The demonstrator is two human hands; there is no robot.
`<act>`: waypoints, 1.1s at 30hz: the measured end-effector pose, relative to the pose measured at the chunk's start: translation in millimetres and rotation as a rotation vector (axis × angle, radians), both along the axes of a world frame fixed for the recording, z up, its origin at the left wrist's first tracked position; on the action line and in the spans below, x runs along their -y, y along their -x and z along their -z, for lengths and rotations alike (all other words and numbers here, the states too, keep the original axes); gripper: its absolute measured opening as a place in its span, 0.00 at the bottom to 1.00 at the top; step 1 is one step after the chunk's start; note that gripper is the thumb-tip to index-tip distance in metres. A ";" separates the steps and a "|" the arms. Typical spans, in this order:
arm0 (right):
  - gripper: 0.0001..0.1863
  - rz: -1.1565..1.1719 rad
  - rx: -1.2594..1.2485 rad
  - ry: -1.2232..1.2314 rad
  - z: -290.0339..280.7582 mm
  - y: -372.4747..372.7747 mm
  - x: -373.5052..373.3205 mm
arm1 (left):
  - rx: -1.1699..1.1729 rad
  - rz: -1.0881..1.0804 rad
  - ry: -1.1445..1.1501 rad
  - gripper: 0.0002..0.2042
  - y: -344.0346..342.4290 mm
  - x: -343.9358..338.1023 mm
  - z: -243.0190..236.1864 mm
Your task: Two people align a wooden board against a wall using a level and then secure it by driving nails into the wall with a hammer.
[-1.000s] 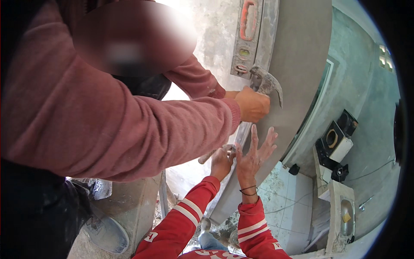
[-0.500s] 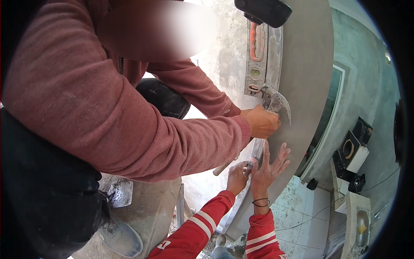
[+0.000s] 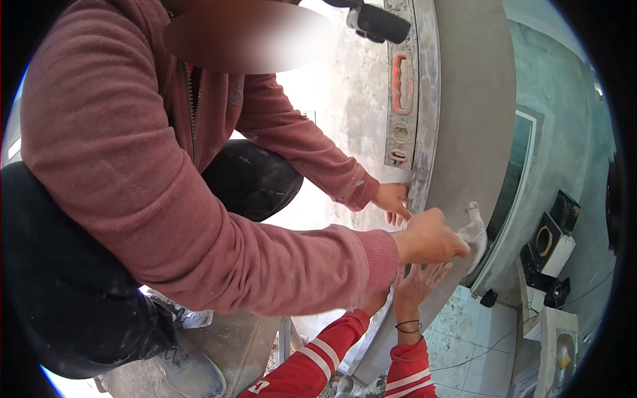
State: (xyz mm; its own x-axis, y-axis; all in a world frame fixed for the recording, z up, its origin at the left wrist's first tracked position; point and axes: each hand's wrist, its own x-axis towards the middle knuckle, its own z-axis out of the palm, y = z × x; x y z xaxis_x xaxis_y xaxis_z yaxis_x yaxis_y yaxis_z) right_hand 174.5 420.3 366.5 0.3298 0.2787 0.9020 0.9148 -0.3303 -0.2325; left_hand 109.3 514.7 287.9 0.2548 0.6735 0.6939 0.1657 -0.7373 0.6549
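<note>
My right hand (image 3: pixel 415 290) lies flat with its fingers stretched over the lower part of a long metal bar (image 3: pixel 427 113) and the grey plastered surface (image 3: pixel 472 113) beside it. Its fingertips are partly covered by a co-worker's arm. Of my left hand (image 3: pixel 377 302) only a little shows next to the bar; its fingers are hidden behind the co-worker's maroon sleeve (image 3: pixel 318 265). Just above my right hand, the co-worker's near hand (image 3: pixel 428 239) grips a claw hammer (image 3: pixel 472 240), its head blurred. Their other hand (image 3: pixel 393 201) is at the bar's edge.
A spirit level (image 3: pixel 401 142) with a red handle lies along the bar. The co-worker crouches at the left, a grey shoe (image 3: pixel 192 371) on a concrete block (image 3: pixel 255 338). A black device (image 3: pixel 378 23) hangs at the top. Speaker boxes (image 3: pixel 551 242) stand by the right wall.
The co-worker's hammer hand has swung right and down, over my fingers. Their other hand now shows at the bar. My left hand has become mostly covered; my right stays flat.
</note>
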 end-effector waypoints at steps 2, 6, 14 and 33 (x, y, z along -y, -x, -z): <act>0.33 0.017 -0.003 0.004 2.1 -10.3 0.9 | -0.017 0.020 0.004 0.11 2.5 -1.0 1.3; 0.34 -0.146 -0.057 -0.120 -13.2 5.3 -3.6 | -0.058 -0.012 0.017 0.11 -0.5 -3.4 -3.9; 0.34 -0.136 0.007 -0.139 -16.5 1.3 6.9 | -0.121 -0.008 0.000 0.12 -11.9 1.2 -15.5; 0.36 -0.025 0.053 -0.097 -11.7 -3.0 -1.8 | -0.319 -0.073 0.043 0.12 10.2 13.8 -13.8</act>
State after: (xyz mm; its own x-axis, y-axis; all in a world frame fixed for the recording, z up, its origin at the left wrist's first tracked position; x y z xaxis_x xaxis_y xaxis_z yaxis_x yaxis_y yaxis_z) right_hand 177.5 422.1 378.3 0.2752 0.1971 0.9410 0.9343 -0.2855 -0.2135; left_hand 99.1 501.0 301.7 0.4049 0.7250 0.5572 0.4192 -0.6888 0.5915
